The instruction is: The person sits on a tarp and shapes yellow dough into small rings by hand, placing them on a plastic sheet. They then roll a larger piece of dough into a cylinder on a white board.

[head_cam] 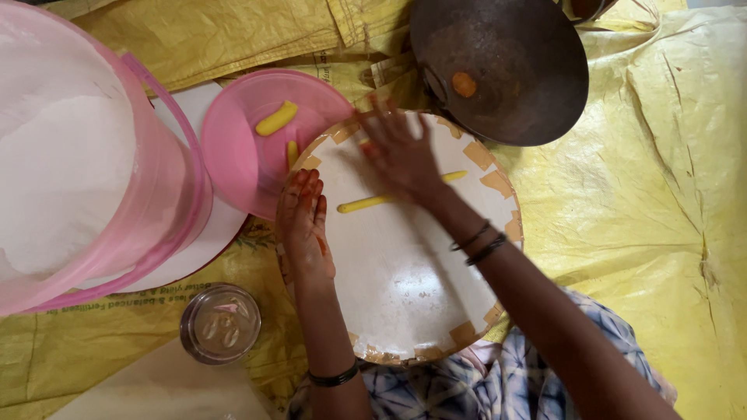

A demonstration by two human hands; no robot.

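the right hand [401, 152] lies flat and open on the round white board [405, 288], pressing on a long yellow dough roll [369, 204] and gripping nothing. the left hand [305, 225] rests open on the board's left edge, holding nothing. two yellow dough pieces [277, 118] sit in the pink bowl [233, 148] beside the board, near a dark pan [506, 70].
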